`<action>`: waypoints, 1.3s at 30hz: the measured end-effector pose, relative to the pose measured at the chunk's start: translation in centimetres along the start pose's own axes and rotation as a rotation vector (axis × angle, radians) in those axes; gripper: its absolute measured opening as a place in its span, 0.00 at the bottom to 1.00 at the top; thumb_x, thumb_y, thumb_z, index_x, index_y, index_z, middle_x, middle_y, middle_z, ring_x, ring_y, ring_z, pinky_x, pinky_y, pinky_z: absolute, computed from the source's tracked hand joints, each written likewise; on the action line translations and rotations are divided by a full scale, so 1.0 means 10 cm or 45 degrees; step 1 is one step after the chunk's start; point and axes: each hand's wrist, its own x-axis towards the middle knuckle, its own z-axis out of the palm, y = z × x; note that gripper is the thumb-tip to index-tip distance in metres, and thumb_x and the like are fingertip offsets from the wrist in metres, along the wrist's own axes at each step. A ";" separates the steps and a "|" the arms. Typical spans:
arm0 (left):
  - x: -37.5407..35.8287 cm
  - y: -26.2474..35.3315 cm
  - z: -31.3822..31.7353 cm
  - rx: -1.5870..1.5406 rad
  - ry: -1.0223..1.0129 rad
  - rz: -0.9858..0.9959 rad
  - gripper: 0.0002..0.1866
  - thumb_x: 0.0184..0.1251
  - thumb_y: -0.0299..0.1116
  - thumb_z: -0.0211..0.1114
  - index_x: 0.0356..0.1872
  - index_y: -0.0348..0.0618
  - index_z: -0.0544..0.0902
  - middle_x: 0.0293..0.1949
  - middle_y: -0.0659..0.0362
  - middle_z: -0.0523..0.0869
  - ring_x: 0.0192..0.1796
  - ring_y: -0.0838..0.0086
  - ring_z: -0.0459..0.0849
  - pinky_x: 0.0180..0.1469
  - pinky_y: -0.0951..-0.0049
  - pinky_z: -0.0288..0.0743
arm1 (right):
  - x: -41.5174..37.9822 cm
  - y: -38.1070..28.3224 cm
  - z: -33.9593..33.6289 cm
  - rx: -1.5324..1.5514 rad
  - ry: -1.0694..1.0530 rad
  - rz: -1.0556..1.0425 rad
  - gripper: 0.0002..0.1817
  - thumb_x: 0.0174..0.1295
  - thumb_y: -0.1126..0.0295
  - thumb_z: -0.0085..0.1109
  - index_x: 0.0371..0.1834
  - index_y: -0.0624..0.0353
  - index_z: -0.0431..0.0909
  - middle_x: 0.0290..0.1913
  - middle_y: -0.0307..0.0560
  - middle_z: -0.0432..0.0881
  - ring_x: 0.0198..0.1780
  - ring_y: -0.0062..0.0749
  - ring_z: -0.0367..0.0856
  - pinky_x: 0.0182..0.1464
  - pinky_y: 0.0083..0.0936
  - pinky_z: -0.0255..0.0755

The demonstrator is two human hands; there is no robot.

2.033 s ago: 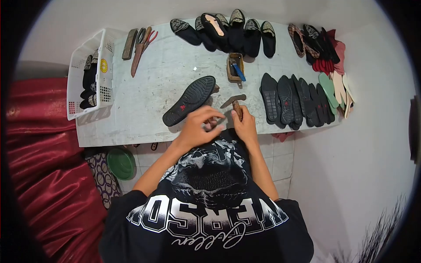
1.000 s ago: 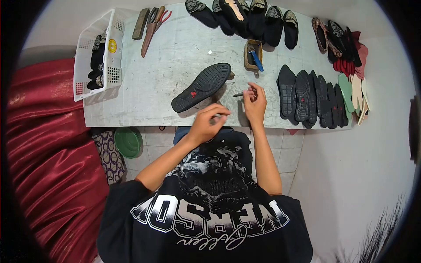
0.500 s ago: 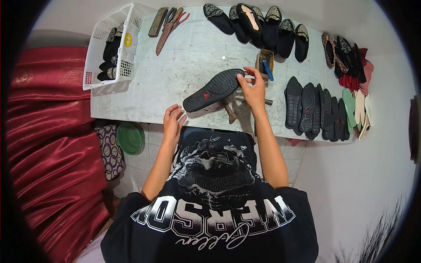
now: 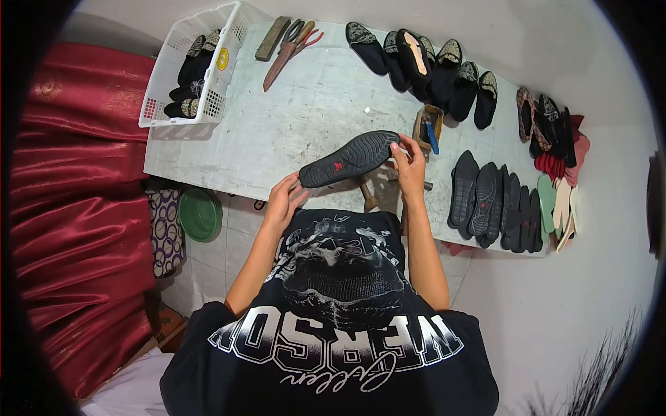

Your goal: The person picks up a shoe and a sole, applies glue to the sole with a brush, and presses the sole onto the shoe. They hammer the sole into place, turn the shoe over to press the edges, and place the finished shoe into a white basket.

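A black ridged shoe sole (image 4: pixel 350 159) with a small red mark is held over the front part of the white table, tread side up. My right hand (image 4: pixel 411 161) pinches its upper right end between thumb and fingers. At its lower left end, my left hand (image 4: pixel 283 197) has its fingers touching or just under the edge; how firmly it holds is hard to tell. Partly hidden beneath the sole, a hammer with a wooden handle (image 4: pixel 368 197) lies at the table's front edge.
Black shoes (image 4: pixel 461 87) line the back. Several black soles (image 4: pixel 485 204) lie at the right, beside green and cream pieces (image 4: pixel 547 204). A small box (image 4: pixel 420 135) holds a blue-handled tool (image 4: pixel 432 137). A white basket (image 4: pixel 215 90), scissors and pliers (image 4: pixel 291 45) are at the back left.
My left hand has come up to the sole's lower left end, from slightly apart to contact. The camera view has turned a little, shifting the table and its objects.
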 end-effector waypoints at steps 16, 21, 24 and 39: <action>0.14 0.05 0.06 -0.180 -0.080 -0.103 0.11 0.76 0.27 0.64 0.55 0.35 0.81 0.49 0.56 0.86 0.53 0.72 0.85 0.60 0.71 0.81 | 0.21 -0.02 -0.14 -0.099 0.066 0.048 0.24 0.73 0.61 0.68 0.64 0.67 0.79 0.58 0.54 0.82 0.47 0.26 0.86 0.46 0.26 0.84; 0.12 0.12 0.21 -0.255 -0.167 -0.094 0.08 0.75 0.26 0.65 0.51 0.38 0.81 0.48 0.58 0.86 0.53 0.73 0.85 0.61 0.70 0.81 | 0.28 -0.15 -0.20 -0.052 0.093 0.128 0.21 0.75 0.62 0.64 0.64 0.64 0.79 0.52 0.42 0.84 0.49 0.24 0.84 0.49 0.27 0.82; 0.14 0.14 0.28 -0.277 -0.192 -0.105 0.09 0.75 0.26 0.65 0.52 0.37 0.80 0.48 0.57 0.86 0.53 0.74 0.85 0.62 0.70 0.82 | 0.34 -0.18 -0.23 0.002 0.107 0.143 0.20 0.75 0.62 0.64 0.63 0.62 0.80 0.48 0.39 0.86 0.46 0.21 0.84 0.47 0.25 0.81; 0.00 0.05 0.58 -0.315 -0.382 -0.055 0.17 0.83 0.29 0.58 0.68 0.46 0.72 0.63 0.49 0.79 0.67 0.61 0.80 0.71 0.54 0.77 | 0.57 -0.16 -0.37 0.031 0.123 0.153 0.19 0.74 0.63 0.66 0.60 0.64 0.83 0.46 0.38 0.87 0.43 0.19 0.84 0.43 0.22 0.77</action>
